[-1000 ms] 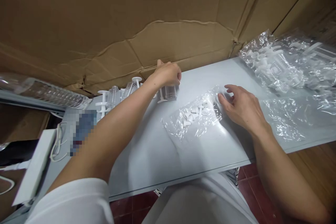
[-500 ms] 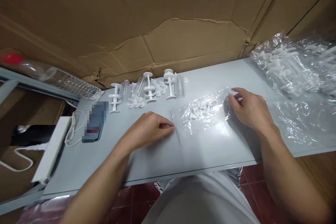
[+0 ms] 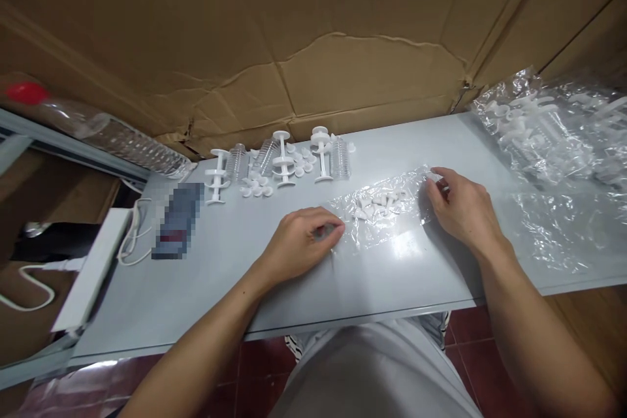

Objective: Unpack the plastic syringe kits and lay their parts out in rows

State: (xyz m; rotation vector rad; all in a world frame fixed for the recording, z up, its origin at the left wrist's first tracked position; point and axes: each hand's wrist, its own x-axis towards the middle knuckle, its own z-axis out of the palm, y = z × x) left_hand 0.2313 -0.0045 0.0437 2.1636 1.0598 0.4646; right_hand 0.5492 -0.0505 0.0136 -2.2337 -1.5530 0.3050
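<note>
A clear plastic bag [image 3: 409, 222] lies flat on the grey table, with several small white parts [image 3: 376, 206] inside it. My left hand [image 3: 308, 241] pinches the bag's left edge between thumb and fingertips. At the opposite end, my right hand [image 3: 455, 202] holds the upper right corner with its fingers closed. Behind the bag stand or lie white spool-like pieces [image 3: 283, 160], clear ribbed cylinders [image 3: 340, 158] and little white caps [image 3: 256, 188].
Filled clear bags [image 3: 543, 130] are piled at the right, with flat plastic [image 3: 563, 228] before them. A phone [image 3: 177, 222], a cable, a white power strip [image 3: 93, 268] and a red-capped bottle [image 3: 117, 137] are at the left. Cardboard [image 3: 372, 78] stands behind the table [image 3: 294, 304].
My left hand has moved right and now has its fingertips on the bag's left edge. The right hand stays at the bag's right corner. The view has shifted slightly.
</note>
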